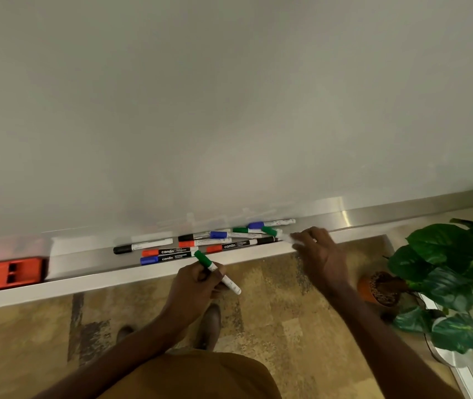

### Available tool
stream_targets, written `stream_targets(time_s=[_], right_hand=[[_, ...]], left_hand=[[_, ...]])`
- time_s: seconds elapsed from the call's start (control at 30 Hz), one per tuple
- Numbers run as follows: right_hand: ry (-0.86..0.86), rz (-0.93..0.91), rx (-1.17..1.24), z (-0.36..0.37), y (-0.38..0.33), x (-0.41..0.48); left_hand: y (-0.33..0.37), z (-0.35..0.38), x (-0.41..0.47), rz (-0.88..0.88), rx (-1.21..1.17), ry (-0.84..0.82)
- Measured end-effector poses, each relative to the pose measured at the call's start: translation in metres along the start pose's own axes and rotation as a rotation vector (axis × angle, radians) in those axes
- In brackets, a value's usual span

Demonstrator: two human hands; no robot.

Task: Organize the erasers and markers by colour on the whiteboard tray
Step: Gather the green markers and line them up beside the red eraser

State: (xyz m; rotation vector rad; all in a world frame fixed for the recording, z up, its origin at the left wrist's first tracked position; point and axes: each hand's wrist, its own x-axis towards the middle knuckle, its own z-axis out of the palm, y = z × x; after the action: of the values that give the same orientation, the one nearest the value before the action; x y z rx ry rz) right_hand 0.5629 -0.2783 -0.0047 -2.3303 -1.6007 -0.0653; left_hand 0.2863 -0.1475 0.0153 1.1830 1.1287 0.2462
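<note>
Holding markers (pixel 200 243) and red eraser (pixel 5 274), tray (pixel 91 259); left fingers (pixel 200 276) pinching green marker (pixel 216 271), right fingers (pixel 305 234) spread

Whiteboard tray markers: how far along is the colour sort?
Early. Done: nothing is clearly grouped; the red block eraser sits alone at the far left of the metal whiteboard tray. In hand: the left hand holds one green-capped white marker; the right hand reaches the pile's right end. Left: the jumbled pile of black, red, blue and green markers is unsorted.
</note>
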Motion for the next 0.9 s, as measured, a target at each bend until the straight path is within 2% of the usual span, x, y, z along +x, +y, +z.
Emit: stream_targets(time_s=[0.1,0.23,0.37,0.57,0.67,0.73,0.8,0.9], right_hand=[[-0.041,0.185,0.290,0.004,-0.064,-0.013],[-0.121,0.219,0.520,0.013,-0.123,-0.026],[-0.104,0.247,0.609,0.021,-0.141,-0.029],[-0.138,0.184,0.648,0.024,-0.133,-0.022],[-0.122,0.190,0.570,0.025,-0.108,-0.008],[-0.037,0.211,0.420,0.028,-0.080,0.006],[0.048,0.155,0.232,0.034,-0.052,0.019],[0.074,-0.001,0.001,0.046,-0.021,0.035]], left_hand=[[0.007,0.004,0.001,-0.005,-0.055,-0.029],[0.010,0.006,0.004,0.042,-0.031,-0.012],[0.007,0.000,0.004,0.080,-0.014,0.031],[0.001,-0.006,0.001,0.062,-0.082,0.096],[-0.001,-0.010,0.002,0.068,-0.106,0.146],[-0.004,-0.012,0.002,0.070,-0.124,0.171],[-0.009,-0.015,0.001,0.076,-0.119,0.188],[-0.019,-0.018,0.001,0.092,-0.064,0.202]])
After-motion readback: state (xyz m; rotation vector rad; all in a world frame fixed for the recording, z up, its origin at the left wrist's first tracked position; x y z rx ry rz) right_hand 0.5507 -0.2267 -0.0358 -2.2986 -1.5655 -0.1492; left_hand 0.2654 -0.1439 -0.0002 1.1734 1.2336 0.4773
